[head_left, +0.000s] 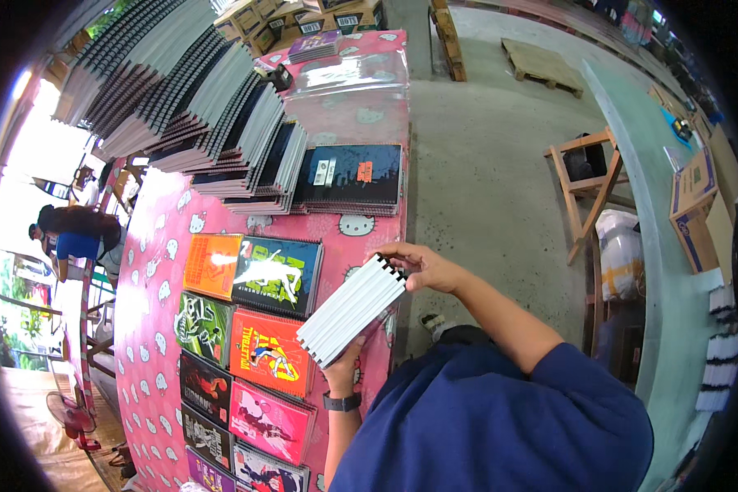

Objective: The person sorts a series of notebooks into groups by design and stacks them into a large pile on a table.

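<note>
Over the right edge of the pink table, I hold a tilted stack of spiral notebooks (353, 312) in both hands, its white page edges turned up. My left hand (346, 365), below a dark wristwatch, grips the stack's lower end from underneath; its fingers are partly hidden. My right hand (422, 266) is closed round the upper end, where the dark bindings show. Just left of the stack lie notebooks in two columns, among them an orange volleyball notebook (275, 351), a dark blue one (291, 266) and a pink one (266, 420).
Tall leaning piles of spiral notebooks (197, 107) fill the table's far left, beside a black-covered notebook stack (353, 176). Clear plastic sheets (348, 78) and cartons (258, 25) are at the back. Right stand a wooden trestle (578, 189) and a pale green table (668, 328).
</note>
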`<state>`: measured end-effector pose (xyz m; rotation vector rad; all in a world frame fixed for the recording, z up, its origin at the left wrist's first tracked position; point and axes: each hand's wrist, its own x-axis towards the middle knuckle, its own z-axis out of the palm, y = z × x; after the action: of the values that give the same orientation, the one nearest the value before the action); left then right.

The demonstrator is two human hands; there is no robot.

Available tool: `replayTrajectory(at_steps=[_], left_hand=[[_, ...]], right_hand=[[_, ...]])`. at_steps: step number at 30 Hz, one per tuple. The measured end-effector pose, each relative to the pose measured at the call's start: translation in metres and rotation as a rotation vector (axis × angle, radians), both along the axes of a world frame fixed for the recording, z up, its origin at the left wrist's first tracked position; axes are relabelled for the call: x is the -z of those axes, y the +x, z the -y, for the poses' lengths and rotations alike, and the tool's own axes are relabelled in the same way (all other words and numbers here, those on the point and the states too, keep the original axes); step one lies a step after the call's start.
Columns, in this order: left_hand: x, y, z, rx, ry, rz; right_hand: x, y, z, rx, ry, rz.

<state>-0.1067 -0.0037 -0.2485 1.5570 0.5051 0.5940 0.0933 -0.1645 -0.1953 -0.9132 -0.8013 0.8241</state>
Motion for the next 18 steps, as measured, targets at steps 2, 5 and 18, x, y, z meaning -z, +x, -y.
replayTrajectory(at_steps=[2, 5, 18], left_hand=[[-0.001, 0.0, 0.003, -0.018, -0.031, 0.002], [-0.001, 0.006, 0.007, -0.041, -0.018, -0.014], [-0.181, 0.058, -0.001, 0.465, 0.785, 0.443]], right_hand=[[0.005, -0.008, -0.007, 0.055, -0.041, -0.097], [0.008, -0.015, -0.014, 0.187, -0.09, -0.15], [-0.069, -0.023, 0.047, -0.005, -0.281, -1.044]])
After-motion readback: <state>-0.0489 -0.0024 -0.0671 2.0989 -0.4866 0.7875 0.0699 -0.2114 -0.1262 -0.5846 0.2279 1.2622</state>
